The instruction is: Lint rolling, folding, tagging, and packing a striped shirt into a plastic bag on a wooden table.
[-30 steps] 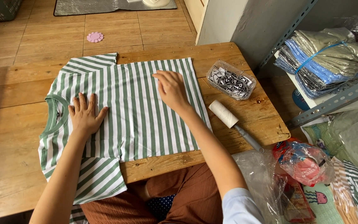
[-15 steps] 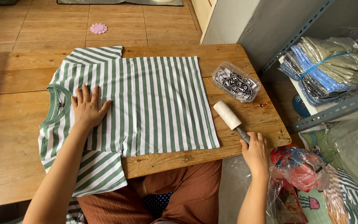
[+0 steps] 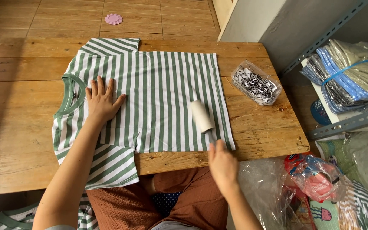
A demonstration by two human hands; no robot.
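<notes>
A green and white striped t-shirt (image 3: 158, 93) lies flat on the wooden table (image 3: 18, 127), one sleeve hanging over the near edge. My left hand (image 3: 102, 100) rests flat on it near the collar, fingers spread. My right hand (image 3: 221, 164) grips the handle of a white lint roller (image 3: 202, 116), whose roll lies on the shirt's right part near the hem. The handle is hidden inside my hand.
A clear plastic box of small black and white items (image 3: 256, 83) sits at the table's right side. Bagged folded garments (image 3: 354, 72) fill a metal shelf at right. Plastic bags (image 3: 316, 179) lie below it. A pink disc (image 3: 113, 18) lies on the floor.
My right hand left the shirt, took the lint roller's handle at the table's right edge, and has brought the roll onto the shirt. My left hand stayed in place.
</notes>
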